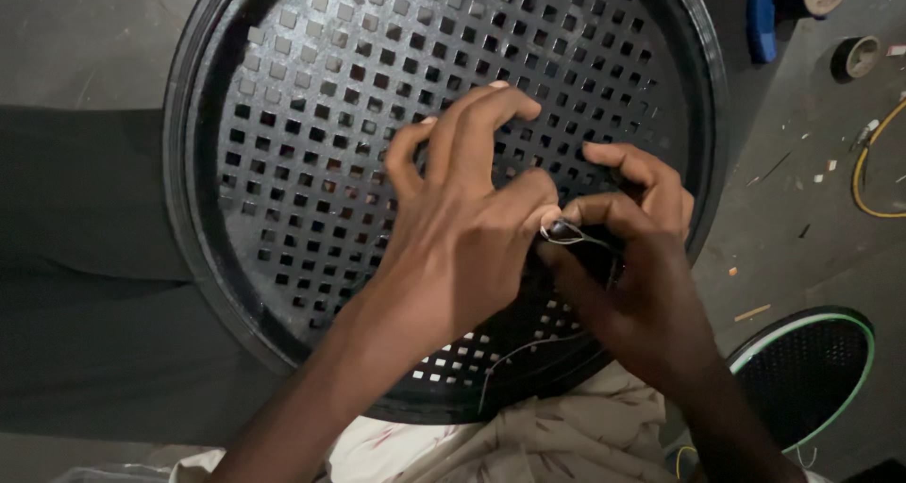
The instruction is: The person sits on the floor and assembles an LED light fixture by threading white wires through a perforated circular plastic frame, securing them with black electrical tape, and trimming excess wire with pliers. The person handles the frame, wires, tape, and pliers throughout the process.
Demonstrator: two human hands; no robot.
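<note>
Head view, grille: a round black perforated grille (311,153) fills the upper middle of the frame, resting across my lap, its rim running from upper left round to lower centre.
Head view, wire: a thin silvery wire (564,235) sits at centre right of the frame, looped at the top; a fine strand of it trails down over the grille toward the lower centre.
Left grip: my left hand (462,228) pinches the wire loop between thumb and forefinger, the other fingers spread and arched with their tips on the grille.
Right grip: my right hand (637,266) is clenched round the same wire just beside the left thumb, touching it.
Handling: I judge the wire light, springy and easily kinked, best held close to the loop; the grille looks stiff and flat, best steadied by its rim.
Surroundings: grey floor (812,209) at right with a yellow cable (864,176), a tape roll (857,57) and a second, green-rimmed grille (807,370) at lower right.
</note>
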